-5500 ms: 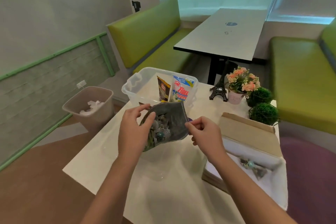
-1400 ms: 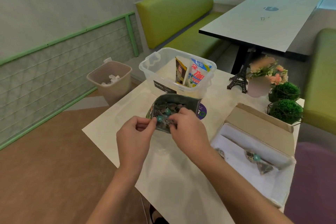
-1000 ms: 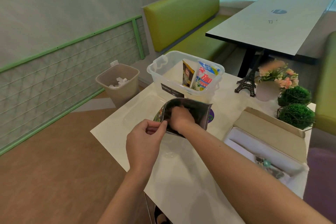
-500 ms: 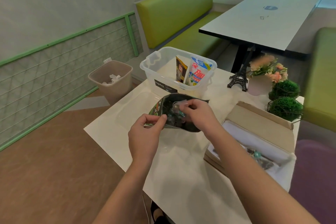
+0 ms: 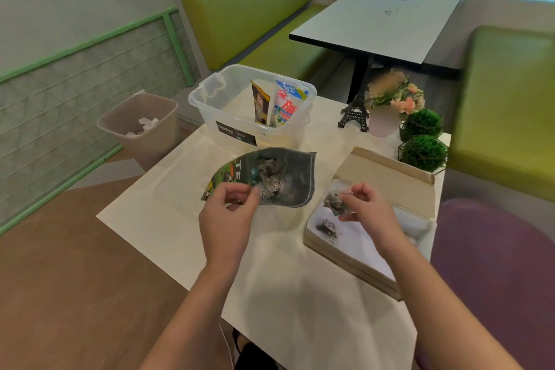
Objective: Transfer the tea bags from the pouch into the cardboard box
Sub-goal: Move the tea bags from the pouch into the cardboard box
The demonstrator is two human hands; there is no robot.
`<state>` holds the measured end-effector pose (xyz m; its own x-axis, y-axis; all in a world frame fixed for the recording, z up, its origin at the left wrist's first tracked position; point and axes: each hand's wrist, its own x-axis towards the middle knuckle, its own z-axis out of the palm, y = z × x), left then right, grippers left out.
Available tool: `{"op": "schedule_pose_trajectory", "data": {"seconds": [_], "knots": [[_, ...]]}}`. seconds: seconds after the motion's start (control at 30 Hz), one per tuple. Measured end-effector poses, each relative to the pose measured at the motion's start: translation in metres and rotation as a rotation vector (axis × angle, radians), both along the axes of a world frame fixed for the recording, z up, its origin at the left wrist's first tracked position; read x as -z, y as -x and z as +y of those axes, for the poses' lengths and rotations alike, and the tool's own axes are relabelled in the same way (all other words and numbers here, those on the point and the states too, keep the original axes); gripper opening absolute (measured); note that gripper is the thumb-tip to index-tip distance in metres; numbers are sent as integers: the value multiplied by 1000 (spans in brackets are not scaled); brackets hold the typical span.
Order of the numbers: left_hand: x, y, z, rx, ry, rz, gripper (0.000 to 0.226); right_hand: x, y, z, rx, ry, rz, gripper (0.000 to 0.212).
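**Where is the tea bag just now?**
A grey tea bag (image 5: pixel 334 201) hangs pinched in the fingertips of the right hand (image 5: pixel 365 210), over the near-left part of the open cardboard box (image 5: pixel 387 177). It is above the box's white floor, not touching it. One more tea bag (image 5: pixel 328 227) already lies on that floor, just below.

**And the box itself?**
It sits at the right edge of the tabletop (image 5: pixel 168 207), lid folded back toward the far edge, its long side running from the near edge to the far one.

**What does the other hand do?**
The left hand (image 5: pixel 229 213) pinches the lower lip of the foil pouch (image 5: pixel 270 179), holding it up with its mouth facing the person. More tea bags show inside.

**Which way does the next move go?**
Likely straight down: the right hand only has to loosen its pinch. The pouch lies to its left, near the tabletop's middle, so the right hand would reach back leftward for the next one.

**Anything behind?**
A clear plastic bin (image 5: pixel 228 93) with two sachets stands at the far edge.
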<state>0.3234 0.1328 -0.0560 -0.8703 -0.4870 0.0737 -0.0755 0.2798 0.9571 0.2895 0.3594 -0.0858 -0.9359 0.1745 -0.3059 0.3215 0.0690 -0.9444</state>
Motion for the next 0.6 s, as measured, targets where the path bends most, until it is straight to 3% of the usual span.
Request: {"op": "schedule_pose_trajectory", "data": {"seconds": [0.2,0.47,0.6], "knots": [[3,-3,2,20,14,40,19,63,-1,2,-56,-325,-122,27],[2,-4,-6,-35,2,45,8,88,2,-5,-85,-310,-193,20],[2,-4,-12,-53,-1,60,5,67,0,-10,-76,-317,-107,14]]}}
